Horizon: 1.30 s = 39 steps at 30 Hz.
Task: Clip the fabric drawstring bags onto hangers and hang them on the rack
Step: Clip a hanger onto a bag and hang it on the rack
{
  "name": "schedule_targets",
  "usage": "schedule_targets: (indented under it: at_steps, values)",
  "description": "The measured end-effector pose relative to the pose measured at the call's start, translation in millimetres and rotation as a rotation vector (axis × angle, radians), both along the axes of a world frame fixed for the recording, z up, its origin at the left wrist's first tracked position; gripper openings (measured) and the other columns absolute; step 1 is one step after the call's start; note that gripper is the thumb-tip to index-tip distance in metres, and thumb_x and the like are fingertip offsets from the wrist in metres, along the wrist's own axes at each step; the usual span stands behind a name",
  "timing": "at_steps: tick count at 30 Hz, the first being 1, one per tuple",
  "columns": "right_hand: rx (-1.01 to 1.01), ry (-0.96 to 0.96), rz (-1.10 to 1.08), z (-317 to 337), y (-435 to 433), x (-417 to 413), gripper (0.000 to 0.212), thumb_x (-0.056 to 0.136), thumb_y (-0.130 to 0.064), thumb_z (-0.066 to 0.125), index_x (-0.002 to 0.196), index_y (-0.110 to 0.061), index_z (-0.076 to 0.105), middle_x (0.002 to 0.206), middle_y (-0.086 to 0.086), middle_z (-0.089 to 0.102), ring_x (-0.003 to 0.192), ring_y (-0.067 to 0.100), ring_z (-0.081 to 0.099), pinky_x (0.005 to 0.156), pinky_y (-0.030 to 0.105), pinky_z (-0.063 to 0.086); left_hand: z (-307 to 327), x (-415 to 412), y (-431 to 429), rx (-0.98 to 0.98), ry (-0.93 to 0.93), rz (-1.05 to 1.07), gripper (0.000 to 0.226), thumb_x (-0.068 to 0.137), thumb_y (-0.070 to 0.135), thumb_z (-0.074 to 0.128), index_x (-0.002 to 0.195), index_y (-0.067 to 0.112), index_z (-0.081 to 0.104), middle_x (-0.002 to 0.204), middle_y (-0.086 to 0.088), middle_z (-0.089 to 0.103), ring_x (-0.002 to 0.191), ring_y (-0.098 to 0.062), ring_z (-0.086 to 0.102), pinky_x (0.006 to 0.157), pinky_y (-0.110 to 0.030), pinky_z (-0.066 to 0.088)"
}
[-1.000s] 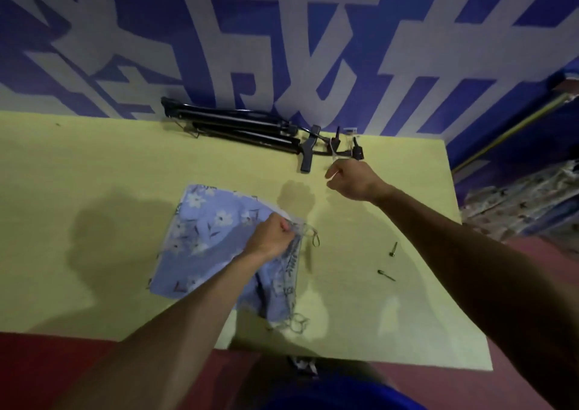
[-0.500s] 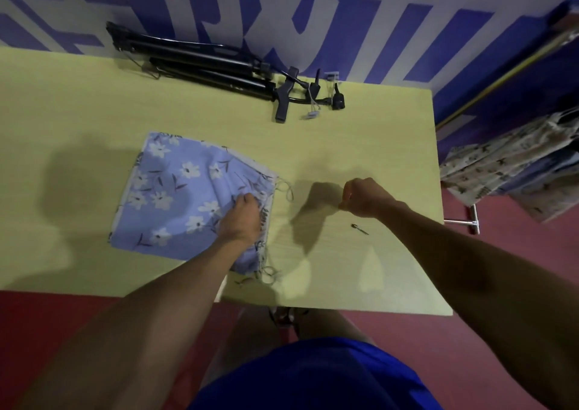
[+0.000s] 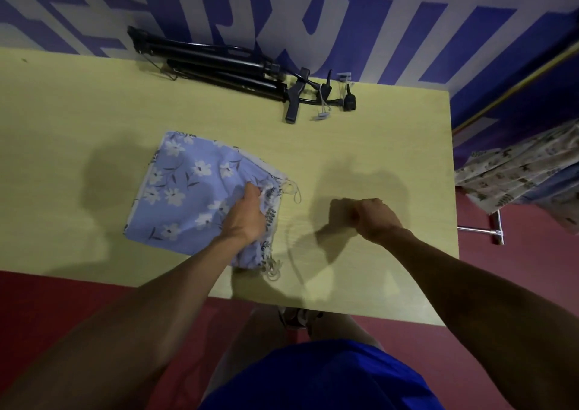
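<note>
A stack of light-blue floral drawstring bags (image 3: 188, 184) lies flat on the yellow table (image 3: 78, 111), with its white cords (image 3: 291, 191) trailing off the right edge. My left hand (image 3: 247, 218) rests on the stack's right side, and its fingers pinch the bunched fabric near the cord channel. My right hand (image 3: 374, 218) hovers as a closed fist just right of the bags, low over the table. Whether it holds anything small is hidden. No hanger shows on the table.
A folded black tripod (image 3: 219, 64) with small clips and tags (image 3: 322, 113) lies along the table's far edge by the blue-and-white wall. Patterned bags (image 3: 517, 174) hang at the right on a rack, whose metal foot (image 3: 488, 231) stands on the red floor.
My right hand pulled back from the tripod end toward me and now sits right of the bags, over where small pins lay. My left hand stayed on the bags.
</note>
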State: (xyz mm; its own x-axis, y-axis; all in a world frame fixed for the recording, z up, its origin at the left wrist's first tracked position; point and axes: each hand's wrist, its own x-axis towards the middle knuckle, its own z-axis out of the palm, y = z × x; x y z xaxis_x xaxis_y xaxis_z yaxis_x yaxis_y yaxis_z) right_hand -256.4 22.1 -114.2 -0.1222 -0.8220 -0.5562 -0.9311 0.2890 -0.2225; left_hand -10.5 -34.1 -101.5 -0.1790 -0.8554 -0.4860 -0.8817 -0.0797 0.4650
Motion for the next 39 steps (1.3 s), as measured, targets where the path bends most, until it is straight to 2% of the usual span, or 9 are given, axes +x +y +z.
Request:
schedule_targets:
  at_steps: [3,7,12,14,18,21,26,33,39]
  values:
    - [0.009,-0.191,-0.036,14,-23,19,0.009,0.087,-0.01,0.059,0.093,-0.008,0.066,0.092,0.011,0.068,0.086,0.027,0.062,0.066,0.029,0.041,5,6,-11,0.022,0.149,0.09,0.004,0.101,0.012,0.03,0.103,0.013,0.033,0.069,-0.005,0.036,0.056,-0.02,0.031,0.055,-0.034,0.025]
    - [0.001,-0.835,-0.313,56,-60,57,0.011,0.084,0.003,0.063,0.077,-0.006,0.064,0.066,0.007,0.068,0.054,0.013,0.062,0.057,0.027,0.053,25,21,-28,-0.061,0.299,0.087,0.006,0.102,0.018,0.032,0.101,0.015,0.037,0.062,-0.007,0.033,0.051,-0.023,0.027,0.057,-0.035,0.027]
    - [0.043,-1.033,-0.205,113,-98,107,0.005,0.089,-0.003,0.061,0.088,0.002,0.063,0.074,0.014,0.068,0.048,0.009,0.06,0.05,0.019,0.051,69,35,-53,-0.225,0.396,0.112,0.005,0.1,0.019,0.038,0.099,0.016,0.041,0.052,-0.003,0.029,0.039,-0.013,0.022,0.051,-0.034,0.024]
    - [0.052,-1.01,-0.146,124,-110,122,0.007,0.089,-0.004,0.062,0.087,0.002,0.065,0.074,0.015,0.069,0.049,0.011,0.061,0.052,0.019,0.053,87,38,-63,-0.276,0.38,0.129,0.004,0.1,0.021,0.038,0.099,0.019,0.041,0.05,-0.002,0.031,0.038,-0.011,0.025,0.049,-0.032,0.024]
    - [-0.093,-0.689,0.034,135,-132,142,0.013,0.087,-0.014,0.065,0.085,-0.001,0.07,0.079,0.012,0.07,0.06,0.014,0.061,0.052,0.008,0.044,118,45,-80,-0.312,0.41,0.24,0.005,0.1,0.022,0.039,0.099,0.018,0.042,0.052,-0.002,0.037,0.044,-0.019,0.031,0.051,-0.03,0.026]
    - [-0.135,-0.597,0.135,144,-147,149,0.017,0.087,-0.012,0.062,0.098,-0.005,0.072,0.091,0.006,0.071,0.08,0.018,0.064,0.067,0.019,0.047,136,55,-91,-0.302,0.427,0.326,0.01,0.1,0.021,0.038,0.102,0.012,0.041,0.059,-0.001,0.04,0.051,-0.02,0.035,0.054,-0.031,0.028]
    - [-0.186,-0.692,0.196,159,-166,153,0.018,0.087,-0.005,0.057,0.095,-0.01,0.072,0.078,-0.002,0.067,0.062,0.007,0.06,0.056,0.014,0.048,164,66,-119,-0.328,0.472,0.48,0.01,0.1,0.023,0.038,0.102,0.014,0.043,0.078,-0.005,0.048,0.067,-0.018,0.043,0.068,-0.028,0.034]
    - [-0.124,-1.014,-0.155,156,-208,123,0.022,0.092,0.007,0.047,0.092,-0.002,0.067,0.082,0.011,0.069,0.07,0.019,0.064,0.069,0.033,0.058,160,47,-166,-0.282,0.455,0.469,0.006,0.096,0.019,0.043,0.099,0.014,0.044,0.068,0.002,0.046,0.057,-0.012,0.04,0.052,-0.029,0.033]
    - [-0.333,-0.405,-0.01,125,-260,80,0.024,0.093,-0.008,0.049,0.107,-0.011,0.069,0.111,0.008,0.069,0.099,0.025,0.062,0.074,0.021,0.039,122,31,-184,-0.058,0.457,0.494,0.012,0.099,0.02,0.037,0.089,0.016,0.043,0.077,-0.003,0.045,0.065,-0.015,0.042,0.06,-0.027,0.036]
